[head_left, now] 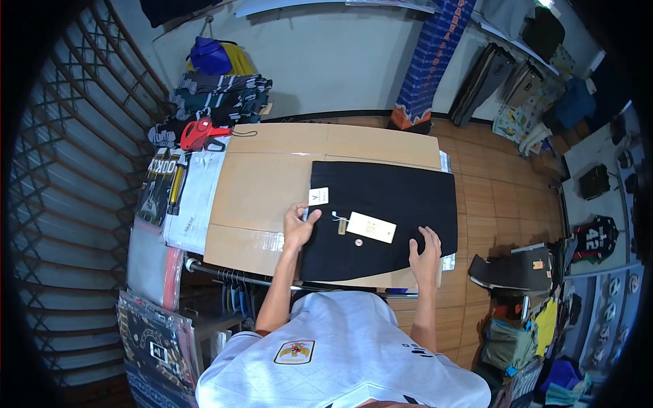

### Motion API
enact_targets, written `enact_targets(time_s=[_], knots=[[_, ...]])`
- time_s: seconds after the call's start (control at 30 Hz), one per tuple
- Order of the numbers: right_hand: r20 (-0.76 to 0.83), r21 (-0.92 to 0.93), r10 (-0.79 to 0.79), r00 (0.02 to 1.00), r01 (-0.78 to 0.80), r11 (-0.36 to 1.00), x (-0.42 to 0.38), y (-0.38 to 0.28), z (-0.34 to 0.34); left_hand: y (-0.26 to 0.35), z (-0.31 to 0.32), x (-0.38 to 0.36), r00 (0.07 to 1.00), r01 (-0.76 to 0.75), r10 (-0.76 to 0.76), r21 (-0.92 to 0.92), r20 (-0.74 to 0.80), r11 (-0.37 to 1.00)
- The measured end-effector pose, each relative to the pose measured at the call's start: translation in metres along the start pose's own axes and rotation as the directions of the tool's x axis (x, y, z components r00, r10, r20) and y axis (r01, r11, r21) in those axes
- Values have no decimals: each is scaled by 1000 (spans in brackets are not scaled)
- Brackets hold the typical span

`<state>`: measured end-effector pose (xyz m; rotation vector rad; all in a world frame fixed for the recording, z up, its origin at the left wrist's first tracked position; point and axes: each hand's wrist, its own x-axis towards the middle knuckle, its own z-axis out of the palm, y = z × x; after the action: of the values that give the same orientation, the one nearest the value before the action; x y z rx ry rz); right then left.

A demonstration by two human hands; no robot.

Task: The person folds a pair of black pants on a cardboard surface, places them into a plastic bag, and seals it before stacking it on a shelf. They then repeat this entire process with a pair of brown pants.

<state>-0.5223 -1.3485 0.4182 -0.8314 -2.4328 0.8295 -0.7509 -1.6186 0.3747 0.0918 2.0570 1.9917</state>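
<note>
A folded black garment (pixel 388 217) is laid flat on a sheet of brown cardboard (pixel 272 183) that covers the desk, and it is touched by both hands. The left hand (pixel 299 228) is set at the garment's left edge, with its fingers (pixel 294 212) curled narrowly around that edge; a small white label (pixel 318 196) is seen just above and beside these fingers. Whether the label itself is pinched cannot be told. The right hand (pixel 425 255) is pressed on the garment's lower right corner, with its fingers (pixel 430 238) spread wide and flat on the cloth, nothing being gripped.

Between the two hands, on the black cloth, a cream hang tag (pixel 371 227) is lain at a slight tilt, joined by a thin string to a narrower brown tag (pixel 342 225) just to its left. A pale button (pixel 358 242) is seen just below the cream tag.

Well beyond the left fingers, at the far left corner of the cardboard, a red tape dispenser (pixel 197 134) is rested, with stacks of folded clothes (pixel 218 98) behind it. To the outer side of the left hand, white packaged items (pixel 194 204) are laid alongside the cardboard. A white jersey (pixel 340 353) is worn by the person. Past the right fingers, a wooden floor (pixel 496 197) is seen, with more garments hung and heaped around it.
</note>
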Motion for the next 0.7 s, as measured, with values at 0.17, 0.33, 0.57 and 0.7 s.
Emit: enact_targets(time_s=[0.17,0.33,0.57,0.7], knots=[[-62,-73,28,998,-33,997,3,-12,13,-7,-81,35,999,42,-42,34,-16,999],[-81,-124,41,996,-51,991,7,-23,27,-7,-155,59,997,46,-40,99,-65,994],[-55,-295,136,989,-146,944,14,-43,49,-19,-247,93,963,-50,114,252,-245,966],[-4,-307,152,988,-146,940,20,-46,70,-13,-288,96,918,24,149,426,-367,905]])
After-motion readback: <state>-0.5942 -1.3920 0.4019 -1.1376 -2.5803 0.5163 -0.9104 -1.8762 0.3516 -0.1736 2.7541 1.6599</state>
